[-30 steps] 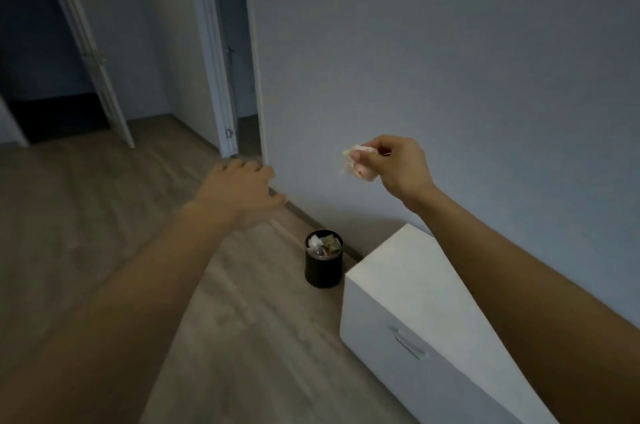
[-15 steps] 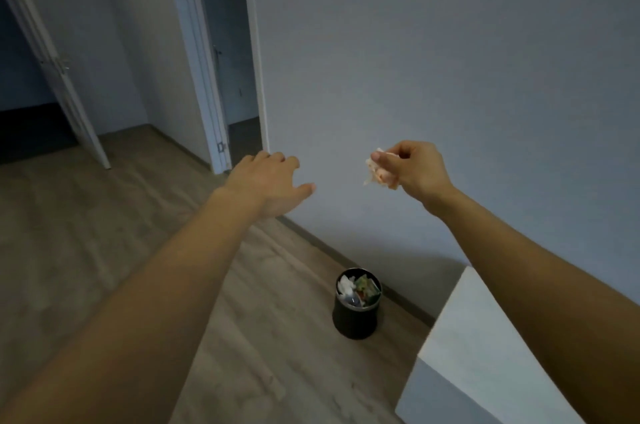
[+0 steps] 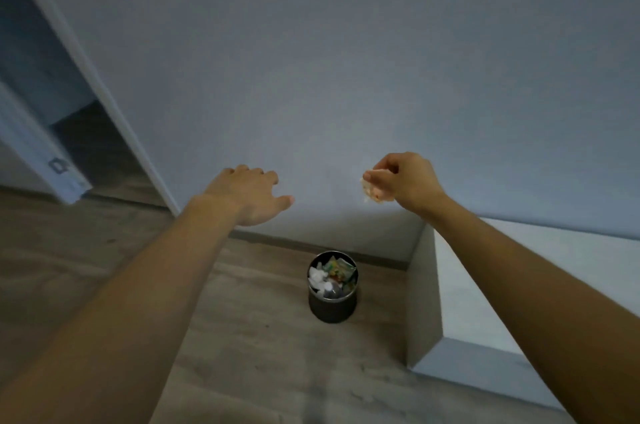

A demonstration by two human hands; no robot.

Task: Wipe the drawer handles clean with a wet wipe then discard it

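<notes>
Now at the discard step: the right hand (image 3: 405, 181) pinches the crumpled wet wipe (image 3: 370, 191) between thumb and curled fingers (image 3: 381, 177), the wad hanging just under the fingertips. The left hand (image 3: 249, 195) is spread, palm down, fingers relaxed and holding nothing. Below the pinching fingertips, and a little towards the left hand, stands the bin (image 3: 332, 311), a small dark cylinder with a thin rim, already nearly full of pale and coloured rubbish (image 3: 332, 276). Just beyond the bin on the right hand's side is the white drawer unit (image 3: 424, 302), flat-sided and matt; its handles are not in view, so how clean they are cannot be told. To do the step well, the pinch should probably be carried down until the fingertips are close above the bin's mouth before the thumb lifts; a damp, light wad released from this height may drift or catch on the heaped contents and roll off onto the wood-grain floor (image 3: 242, 337). Opening all the fingers at once should stop the moist sheet clinging to one of them. The wipe looks soft, creased and whitish with a faint orange tinge; the wall (image 3: 346, 77) behind the fingers is plain and smooth.
</notes>
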